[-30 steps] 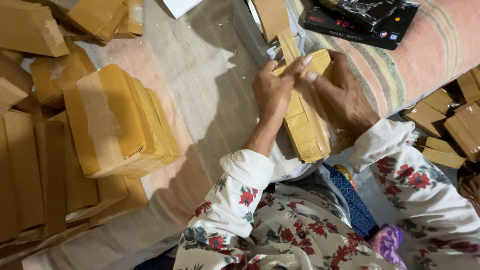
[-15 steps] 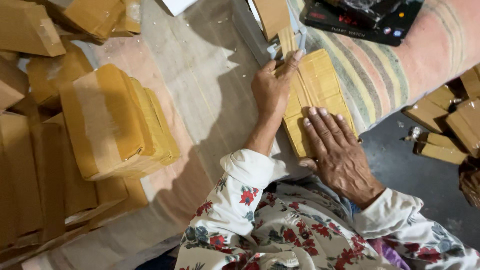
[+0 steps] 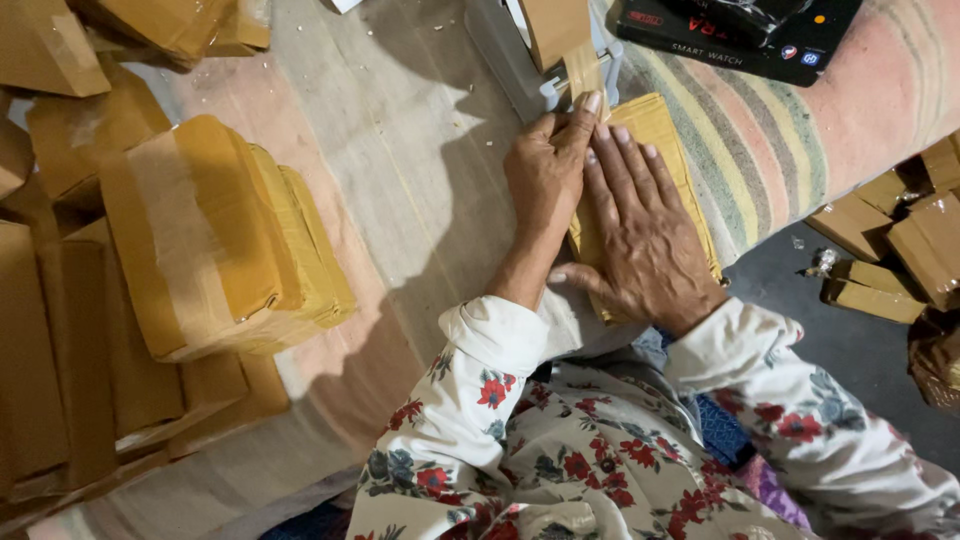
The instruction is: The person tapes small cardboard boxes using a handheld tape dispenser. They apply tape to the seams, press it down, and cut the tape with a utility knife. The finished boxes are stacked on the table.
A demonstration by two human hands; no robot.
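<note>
A flat parcel wrapped in yellow-brown tape (image 3: 668, 150) lies on a striped mat in front of me. My right hand (image 3: 642, 228) rests flat on top of it, fingers spread and pointing away from me. My left hand (image 3: 545, 170) lies along the parcel's left edge, its fingertips pressing a strip of brown tape (image 3: 580, 72) that runs up to a tape roll in a grey dispenser (image 3: 540, 50). Neither hand grips anything.
A large taped parcel (image 3: 220, 235) sits at left on a stack of brown boxes (image 3: 60, 360). More small taped boxes (image 3: 900, 250) lie at right on the dark floor. A black printed box (image 3: 740, 30) lies at the top on the striped mat (image 3: 800, 130).
The parcel went from held up on edge between both hands to lying flat. My right hand has slid up along its top to lie beside my left hand.
</note>
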